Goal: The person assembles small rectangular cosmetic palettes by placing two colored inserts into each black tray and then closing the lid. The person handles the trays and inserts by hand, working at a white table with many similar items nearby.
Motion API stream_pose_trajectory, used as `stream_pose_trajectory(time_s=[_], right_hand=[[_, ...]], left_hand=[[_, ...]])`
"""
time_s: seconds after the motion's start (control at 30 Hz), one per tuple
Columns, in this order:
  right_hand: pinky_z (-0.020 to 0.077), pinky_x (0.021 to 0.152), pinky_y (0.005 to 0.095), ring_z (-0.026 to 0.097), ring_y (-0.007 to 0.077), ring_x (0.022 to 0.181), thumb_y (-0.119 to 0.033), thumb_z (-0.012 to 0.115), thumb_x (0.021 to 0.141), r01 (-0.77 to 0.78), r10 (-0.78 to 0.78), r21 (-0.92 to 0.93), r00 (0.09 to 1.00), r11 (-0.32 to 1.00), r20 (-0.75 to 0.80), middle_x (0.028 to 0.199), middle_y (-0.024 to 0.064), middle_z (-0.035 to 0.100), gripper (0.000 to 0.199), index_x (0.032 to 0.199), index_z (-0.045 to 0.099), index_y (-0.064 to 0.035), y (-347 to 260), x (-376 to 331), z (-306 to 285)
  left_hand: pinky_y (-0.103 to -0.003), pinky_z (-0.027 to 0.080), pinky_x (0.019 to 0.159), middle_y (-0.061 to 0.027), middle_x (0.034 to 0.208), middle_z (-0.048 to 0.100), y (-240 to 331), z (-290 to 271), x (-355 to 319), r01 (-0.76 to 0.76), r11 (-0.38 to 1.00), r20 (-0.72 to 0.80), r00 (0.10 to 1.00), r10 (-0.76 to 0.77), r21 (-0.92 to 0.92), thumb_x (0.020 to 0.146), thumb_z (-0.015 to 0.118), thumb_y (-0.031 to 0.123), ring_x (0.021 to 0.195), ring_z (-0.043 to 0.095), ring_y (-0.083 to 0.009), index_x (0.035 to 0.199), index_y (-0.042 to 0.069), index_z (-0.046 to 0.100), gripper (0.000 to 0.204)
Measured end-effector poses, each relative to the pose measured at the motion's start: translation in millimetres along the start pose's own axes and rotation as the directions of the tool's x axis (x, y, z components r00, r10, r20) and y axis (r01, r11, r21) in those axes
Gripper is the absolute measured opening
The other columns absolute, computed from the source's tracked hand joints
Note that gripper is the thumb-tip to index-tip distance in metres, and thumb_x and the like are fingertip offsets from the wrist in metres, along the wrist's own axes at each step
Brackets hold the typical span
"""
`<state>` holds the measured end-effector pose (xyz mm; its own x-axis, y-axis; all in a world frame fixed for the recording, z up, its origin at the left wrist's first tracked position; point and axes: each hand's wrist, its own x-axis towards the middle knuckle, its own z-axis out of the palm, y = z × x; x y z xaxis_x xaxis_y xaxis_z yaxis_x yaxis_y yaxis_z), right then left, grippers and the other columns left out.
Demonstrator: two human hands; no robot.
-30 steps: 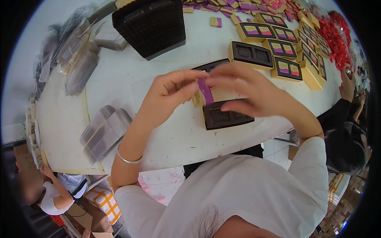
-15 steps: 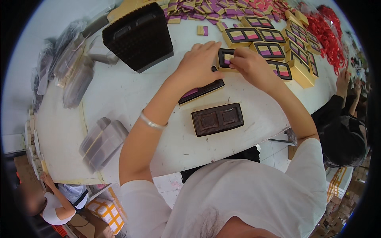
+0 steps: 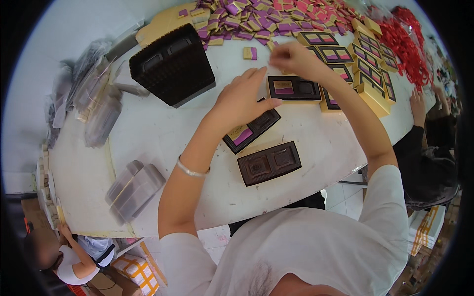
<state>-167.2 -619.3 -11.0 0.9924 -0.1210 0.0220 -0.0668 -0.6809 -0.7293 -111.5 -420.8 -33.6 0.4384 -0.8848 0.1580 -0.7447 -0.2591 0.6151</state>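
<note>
My left hand [image 3: 242, 101], fingers stretched out and thumb apart, hovers over a tilted black-lined box [image 3: 253, 130] with a purple-and-gold packet [image 3: 240, 134] in its left compartment. My right hand [image 3: 295, 60] is raised past the far edge of another black-lined box [image 3: 294, 95]. Its fingers are curled in and hide whatever may be between them. That box has a purple-and-gold packet [image 3: 283, 87] in the left compartment, and its right one is bare. Closer to me lies a third box [image 3: 269, 163] with both compartments bare.
A tall stack of black trays [image 3: 173, 66] stands left of my hands. Loose packets [image 3: 247, 19] cover the far side, beside filled gold boxes [image 3: 368, 61] and red ribbon [image 3: 409, 52]. Banded clear sleeves [image 3: 133, 190] lie at left. Other people are at the table's left and right ends.
My right hand has lifted off the far box and moved up and left, uncovering the packet and the bare compartment. My left hand stays near the tilted box. The whole view has shifted slightly.
</note>
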Motion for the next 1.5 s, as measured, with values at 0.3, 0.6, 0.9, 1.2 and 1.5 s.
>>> stream_pose_trajectory(time_s=[0.3,0.6,0.9,1.2,1.5], right_hand=[[0.0487,0.074,0.0381,0.061,0.032,0.081,-0.017,0.068,0.077,0.462,-0.509,-0.333,0.858,0.822,-0.068,0.084,0.0135,0.063,0.025,0.095,0.06,-0.0006,30.0,57.8,28.1],[0.0425,0.065,0.0347,0.052,0.0234,0.073,-0.018,0.073,0.073,0.474,-0.453,-0.229,0.88,0.85,0.142,0.076,0.0061,0.05,0.022,0.082,0.058,-0.0048,-64.0,-155.5,63.8],[0.0357,0.069,0.034,0.049,0.0208,0.075,-0.016,0.072,0.074,0.474,-0.471,-0.056,0.88,0.879,0.061,0.076,0.0023,0.052,0.017,0.081,0.058,-0.0102,-52.8,-146.2,107.2],[0.0353,0.073,0.0364,0.051,0.0223,0.075,-0.003,0.061,0.073,0.544,-0.532,-0.105,0.838,0.833,0.12,0.076,0.0044,0.052,0.011,0.08,0.055,-0.0089,-51.7,-145.6,114.1],[0.0493,0.078,0.0378,0.063,0.031,0.089,-0.017,0.065,0.081,0.102,-0.295,-0.354,0.781,0.93,-0.551,0.098,0.016,0.064,0.029,0.105,0.062,-0.0013,108.9,10.6,-77.5]], left_hand=[[-0.046,0.03,0.105,-0.0169,0.135,0.043,37.4,-38.8,-99.5,-0.087,0.975,0.089,0.994,0.07,0.204,0.062,0.08,0.037,0.126,0.036,-0.0377,0.124,0.006,0.051,0.075],[-0.041,0.031,0.086,-0.0069,0.109,0.05,36.3,-7.1,-134.9,-0.197,0.933,0.004,0.979,0.205,0.303,0.057,0.08,0.046,0.101,0.044,-0.0255,0.105,0.005,0.061,0.066],[-0.036,0.032,0.079,-0.003,0.1,0.052,39.4,-1.4,-142.9,-0.121,0.964,-0.008,0.992,0.126,0.238,0.057,0.078,0.051,0.093,0.046,-0.0207,0.108,0.002,0.061,0.072],[-0.036,0.034,0.078,-0.0073,0.1,0.052,37.2,5.7,-146.5,-0.095,0.975,-0.003,0.995,0.098,0.201,0.062,0.079,0.044,0.09,0.047,-0.0248,0.115,0.001,0.058,0.072],[-0.035,0.035,0.067,-0.0065,0.089,0.051,21.7,26.1,-152.4,-0.14,0.973,-0.177,0.969,0.172,0.181,0.061,0.08,0.037,0.077,0.048,-0.023,0.109,0.003,0.06,0.062]])
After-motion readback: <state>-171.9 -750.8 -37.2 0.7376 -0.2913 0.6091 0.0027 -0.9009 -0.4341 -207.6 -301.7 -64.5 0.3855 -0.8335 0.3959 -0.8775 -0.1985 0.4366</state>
